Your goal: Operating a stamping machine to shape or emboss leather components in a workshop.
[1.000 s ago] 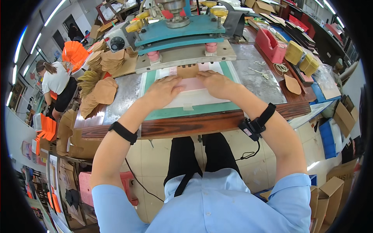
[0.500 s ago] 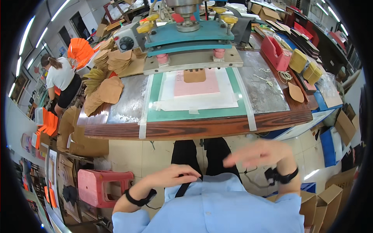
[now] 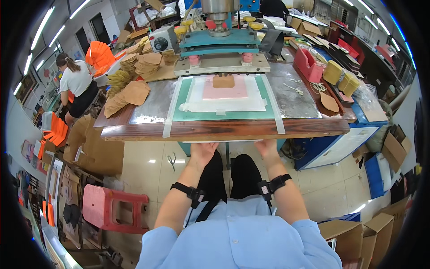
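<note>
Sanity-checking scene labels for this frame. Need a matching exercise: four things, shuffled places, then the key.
Things
1. left hand and right hand
2. pink sheet
3. white sheet
4. plastic stool

Places
A. between the pink sheet and the green mat
B. on the floor, at the person's left
C. at the table's front edge
D. on top of the white sheet

Pairs: 1-C; 2-D; 3-A; 4-B

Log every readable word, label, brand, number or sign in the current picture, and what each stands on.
No text here reads clearly enough to quote.
Black dial on the grey box: any markings too small to read.
Pink sheet: any marks near its upper left too faint to read.
Right wrist device: pale label too small to read.
Left wrist device: pale label too small to read.
</note>
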Demonstrator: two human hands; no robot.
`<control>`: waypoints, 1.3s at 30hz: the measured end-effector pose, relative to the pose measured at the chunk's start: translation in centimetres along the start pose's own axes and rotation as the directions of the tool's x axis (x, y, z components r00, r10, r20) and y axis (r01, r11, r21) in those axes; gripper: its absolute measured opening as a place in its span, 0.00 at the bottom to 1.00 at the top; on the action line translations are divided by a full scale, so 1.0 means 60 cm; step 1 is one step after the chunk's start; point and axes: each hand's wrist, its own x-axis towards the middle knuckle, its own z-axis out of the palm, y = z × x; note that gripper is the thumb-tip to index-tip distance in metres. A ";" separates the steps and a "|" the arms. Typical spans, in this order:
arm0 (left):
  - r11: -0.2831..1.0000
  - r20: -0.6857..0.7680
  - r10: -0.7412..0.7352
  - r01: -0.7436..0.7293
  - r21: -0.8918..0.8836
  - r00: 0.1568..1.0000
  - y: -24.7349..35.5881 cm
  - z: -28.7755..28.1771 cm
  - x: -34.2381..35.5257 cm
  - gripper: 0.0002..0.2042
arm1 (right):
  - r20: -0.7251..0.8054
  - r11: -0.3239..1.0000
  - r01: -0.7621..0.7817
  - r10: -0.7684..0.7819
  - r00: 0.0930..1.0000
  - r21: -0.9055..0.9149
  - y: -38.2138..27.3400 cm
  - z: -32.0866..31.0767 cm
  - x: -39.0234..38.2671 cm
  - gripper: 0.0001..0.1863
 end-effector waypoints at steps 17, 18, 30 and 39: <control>0.934 0.573 0.241 -0.027 -0.357 0.783 0.027 -0.071 0.075 0.20 | 0.219 0.988 0.059 -0.090 0.971 0.146 0.020 0.020 -0.010 0.19; 0.941 0.521 0.238 -0.062 -0.333 0.819 0.026 -0.060 0.074 0.20 | 0.256 0.987 0.067 -0.103 0.961 0.147 0.017 0.010 -0.003 0.20; 0.371 0.045 -0.450 0.140 0.918 0.892 0.124 0.127 -0.166 0.13 | 0.285 -0.134 0.424 0.557 0.780 -0.896 -0.173 0.197 -0.215 0.13; -0.661 0.545 -0.282 -0.572 0.487 0.790 0.171 0.262 0.047 0.18 | 0.708 -0.576 0.811 0.529 0.468 -0.106 -0.098 0.282 0.043 0.15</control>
